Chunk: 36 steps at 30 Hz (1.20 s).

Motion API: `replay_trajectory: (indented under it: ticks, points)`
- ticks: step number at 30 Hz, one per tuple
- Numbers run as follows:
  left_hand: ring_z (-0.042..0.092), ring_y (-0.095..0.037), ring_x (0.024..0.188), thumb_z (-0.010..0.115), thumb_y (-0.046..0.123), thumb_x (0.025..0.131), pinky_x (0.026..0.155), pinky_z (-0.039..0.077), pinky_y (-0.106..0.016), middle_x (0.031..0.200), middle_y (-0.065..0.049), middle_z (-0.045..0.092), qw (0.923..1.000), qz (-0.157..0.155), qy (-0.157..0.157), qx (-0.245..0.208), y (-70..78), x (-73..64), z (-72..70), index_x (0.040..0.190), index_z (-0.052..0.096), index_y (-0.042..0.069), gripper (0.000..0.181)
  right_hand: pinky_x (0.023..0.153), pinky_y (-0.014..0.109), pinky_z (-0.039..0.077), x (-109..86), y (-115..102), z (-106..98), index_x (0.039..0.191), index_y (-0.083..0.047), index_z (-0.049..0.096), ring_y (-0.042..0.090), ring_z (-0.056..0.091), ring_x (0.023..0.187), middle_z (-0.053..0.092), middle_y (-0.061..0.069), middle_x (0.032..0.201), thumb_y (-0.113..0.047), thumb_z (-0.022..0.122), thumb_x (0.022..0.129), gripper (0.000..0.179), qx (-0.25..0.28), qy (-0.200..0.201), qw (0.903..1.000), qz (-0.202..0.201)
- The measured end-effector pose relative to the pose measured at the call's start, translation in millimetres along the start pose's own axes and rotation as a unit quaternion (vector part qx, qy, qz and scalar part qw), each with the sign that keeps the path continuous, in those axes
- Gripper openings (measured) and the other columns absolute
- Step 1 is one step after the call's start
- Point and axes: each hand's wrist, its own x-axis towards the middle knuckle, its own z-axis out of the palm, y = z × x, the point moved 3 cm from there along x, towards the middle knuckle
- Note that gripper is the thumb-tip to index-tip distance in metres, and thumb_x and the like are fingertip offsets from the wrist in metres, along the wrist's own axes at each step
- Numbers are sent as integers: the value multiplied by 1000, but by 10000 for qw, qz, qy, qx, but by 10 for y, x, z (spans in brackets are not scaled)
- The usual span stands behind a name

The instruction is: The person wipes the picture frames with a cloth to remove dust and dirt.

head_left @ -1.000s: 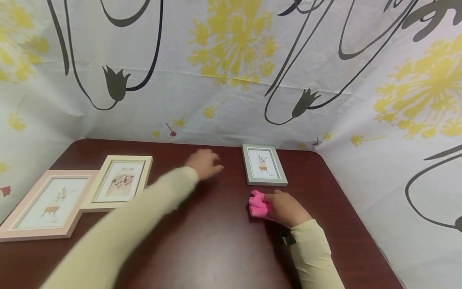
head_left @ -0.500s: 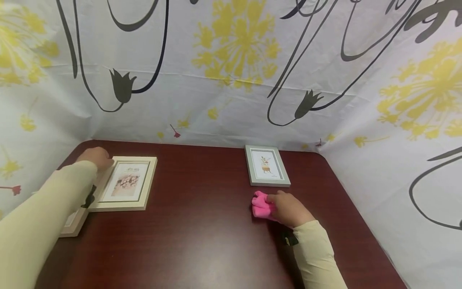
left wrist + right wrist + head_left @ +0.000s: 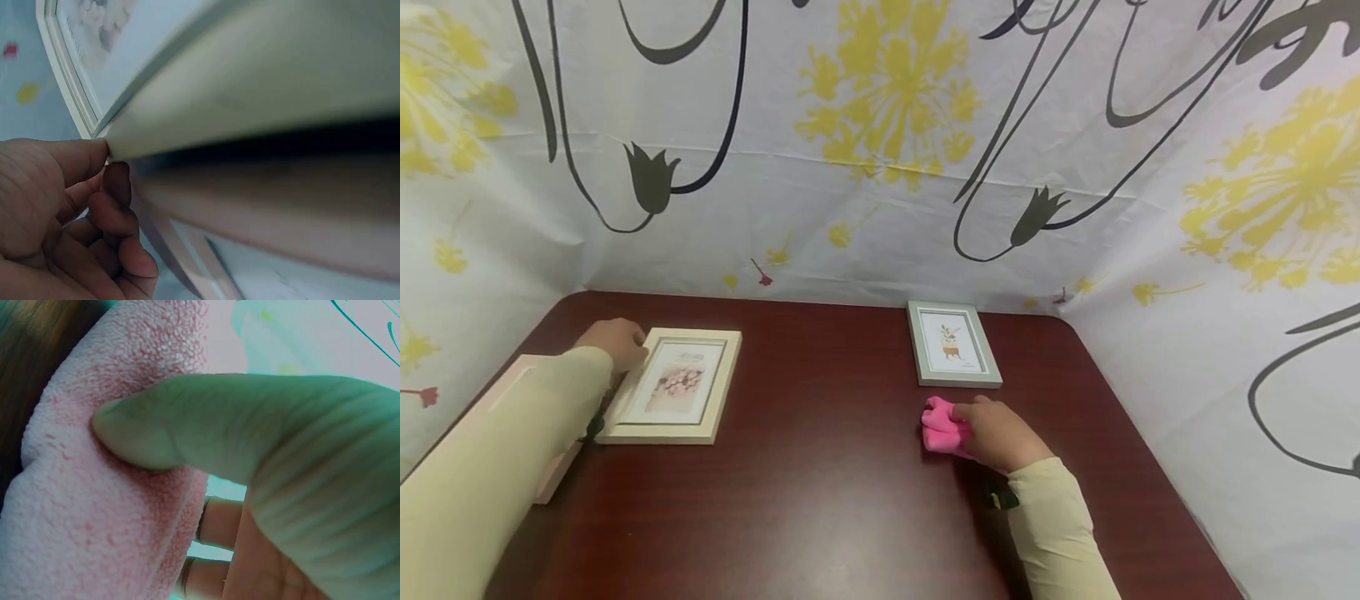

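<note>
In the head view my left hand [image 3: 616, 343] grips the upper left corner of a cream picture frame [image 3: 727, 392] with a flower picture in it. The left wrist view shows the thumb and curled fingers pinching the cream frame's corner, which stands above a second frame. That second one, a pink picture frame [image 3: 553, 475], lies at the far left, mostly hidden under my sleeve. My right hand [image 3: 1003, 435] holds a bunched pink cloth [image 3: 943, 429] at the table's right side. Up close in the right wrist view, the thumb presses into the fluffy cloth [image 3: 94, 506].
A grey-green picture frame [image 3: 955, 346] with a plant picture lies at the back right, just beyond the cloth. All this is on a dark red-brown table [image 3: 805, 417]. White flower-printed sheeting [image 3: 820, 208] rises along its back and sides.
My left hand has swung from the table's middle back to the left and taken hold of the cream frame, which has shifted slightly right. The right hand and cloth have stayed put.
</note>
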Motion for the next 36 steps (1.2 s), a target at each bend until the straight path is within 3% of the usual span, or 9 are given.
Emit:
replay_trajectory:
  ticks: [7, 12, 17, 21, 25, 29, 31, 33, 36]
  points:
    - [62, -35, 77, 56, 16, 93, 72, 51, -50, 85, -19, 67, 9982, 570, -176, -92, 554, 27, 270, 88, 66, -7, 25, 58, 31, 43, -2, -1, 4, 101, -13, 73, 18, 47, 67, 51, 3, 77, -4, 77, 80, 24, 29, 12, 10000, 35]
    - [51, -24, 61, 52, 15, 95, 59, 46, -40, 69, -10, 57, 9986, 397, -318, -158, 1029, -35, 478, 71, 59, 5, 27, 58, 31, 43, -8, -13, 6, 100, -13, 73, 18, 47, 67, 50, 3, 77, -5, 78, 80, 23, 62, 0, 10000, 42]
    - [54, -25, 63, 53, 17, 98, 59, 48, -41, 76, -12, 63, 9993, 217, -196, -224, 1438, -75, 671, 82, 66, 1, 26, 58, 31, 43, -19, -4, 7, 101, -13, 73, 18, 48, 67, 50, 3, 77, -5, 78, 79, 24, 15, 31, 10000, 29]
    - [50, -20, 57, 55, 19, 100, 53, 44, -35, 65, -6, 56, 9983, 292, -48, -500, 1630, -130, 793, 73, 60, 6, 30, 58, 31, 43, -26, -9, -2, 100, -14, 74, 18, 47, 66, 51, 2, 76, -5, 79, 78, 24, -44, 112, 9999, -49]
    - [45, -17, 52, 54, 19, 101, 50, 39, -32, 58, -3, 50, 9952, 477, -241, -823, 1707, -220, 869, 68, 54, 9, 34, 58, 31, 44, -9, -16, -4, 100, -13, 74, 18, 48, 67, 52, 3, 78, -5, 79, 79, 24, -34, 78, 9999, -68]
    - [61, -22, 70, 52, 18, 101, 69, 50, -41, 75, -6, 63, 9886, 705, -665, -1154, 1728, -343, 897, 97, 65, -1, 23, 59, 31, 44, 10, -4, 22, 101, -14, 73, 19, 48, 69, 53, 3, 78, -3, 77, 79, 25, -15, 24, 10000, -30]
    - [65, -28, 92, 52, 18, 101, 86, 50, -48, 93, -10, 67, 9850, 766, -854, -1290, 1730, -400, 917, 121, 61, -6, 32, 59, 31, 44, 18, 1, 27, 101, -13, 72, 19, 48, 69, 53, 3, 78, -3, 77, 79, 25, 27, 23, 10000, 6]
    - [63, -28, 103, 53, 19, 100, 97, 46, -52, 97, -10, 68, 9820, 780, -974, -1418, 1738, -447, 942, 136, 52, -8, 45, 59, 31, 44, 21, 7, 29, 100, -13, 71, 19, 49, 69, 52, 2, 77, -2, 77, 79, 25, 63, 31, 10000, 42]
    - [64, -23, 90, 55, 19, 100, 89, 49, -46, 86, -5, 69, 9771, 692, -1064, -1709, 1759, -489, 991, 141, 47, -8, 50, 59, 32, 45, 21, 17, 21, 97, -13, 68, 19, 49, 68, 52, 3, 76, -1, 76, 78, 23, 95, 44, 9999, 67]
